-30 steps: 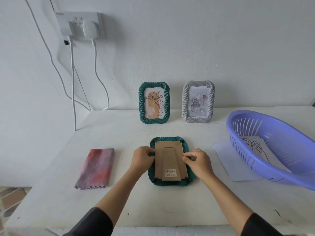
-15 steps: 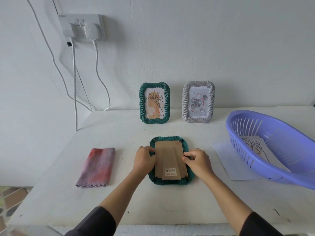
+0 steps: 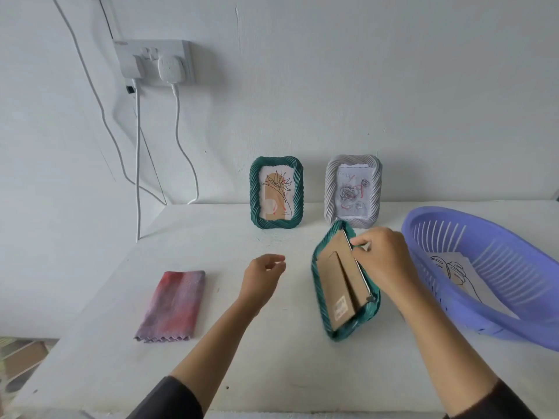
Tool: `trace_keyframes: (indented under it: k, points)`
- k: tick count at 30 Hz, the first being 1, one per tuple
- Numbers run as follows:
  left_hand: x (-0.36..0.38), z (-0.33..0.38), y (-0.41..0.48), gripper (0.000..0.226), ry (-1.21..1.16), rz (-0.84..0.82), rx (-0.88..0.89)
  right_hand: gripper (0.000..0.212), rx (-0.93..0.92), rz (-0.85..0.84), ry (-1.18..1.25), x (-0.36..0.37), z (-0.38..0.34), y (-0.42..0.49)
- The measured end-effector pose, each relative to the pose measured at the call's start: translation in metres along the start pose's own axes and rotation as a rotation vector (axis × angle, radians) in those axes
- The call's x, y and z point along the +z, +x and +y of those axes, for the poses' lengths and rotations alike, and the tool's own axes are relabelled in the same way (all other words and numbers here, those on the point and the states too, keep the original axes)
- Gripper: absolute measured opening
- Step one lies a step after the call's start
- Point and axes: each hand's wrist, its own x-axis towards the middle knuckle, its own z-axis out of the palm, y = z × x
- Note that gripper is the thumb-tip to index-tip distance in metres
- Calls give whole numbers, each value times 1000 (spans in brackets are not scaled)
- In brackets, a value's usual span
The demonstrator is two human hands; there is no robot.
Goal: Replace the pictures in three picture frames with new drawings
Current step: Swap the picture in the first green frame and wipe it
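Note:
A green picture frame [image 3: 320, 300] is tilted up on its left edge, its brown cardboard back [image 3: 338, 273] facing me. My right hand [image 3: 382, 257] grips the frame's raised right edge, thumb against the backing. My left hand [image 3: 262, 276] hovers apart from it over the table, fingers loosely curled and holding nothing. A second green frame [image 3: 276, 196] with a plant drawing and a white frame [image 3: 352, 192] with a rose drawing stand against the wall. A line drawing on paper [image 3: 453, 270] lies in the purple basket [image 3: 453, 309].
A folded red-purple cloth [image 3: 174, 305] lies at the left on the white table [image 3: 272, 373]. The basket takes up the right side. A wall socket [image 3: 154, 62] with white cables hangs at the upper left. The table's left edge drops to the floor.
The frame lay flat between both hands; now my right hand has shifted it to the right and tipped it up. My left hand has let go and drawn away to the left.

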Motion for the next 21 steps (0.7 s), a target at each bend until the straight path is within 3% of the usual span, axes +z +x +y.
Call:
trace_keyframes:
  k: [4,9,11,15,21]
  points:
    - [9,40,-17,26,-394,-112,2,12,-174,-158,-9,-5,-34,-3]
    - [19,40,-24,34,-503,-110,-26,15,-65,-459,429,15,-46,-16]
    - [17,27,-23,42,-424,-61,-47,19,55,-463,502,34,-28,-19]
    - [12,-6,-17,53,-113,-39,-47,35,188,-298,263,69,22,-32]
    - [19,-24,-15,52,239,2,53,48,81,-364,-84,93,46,-46]
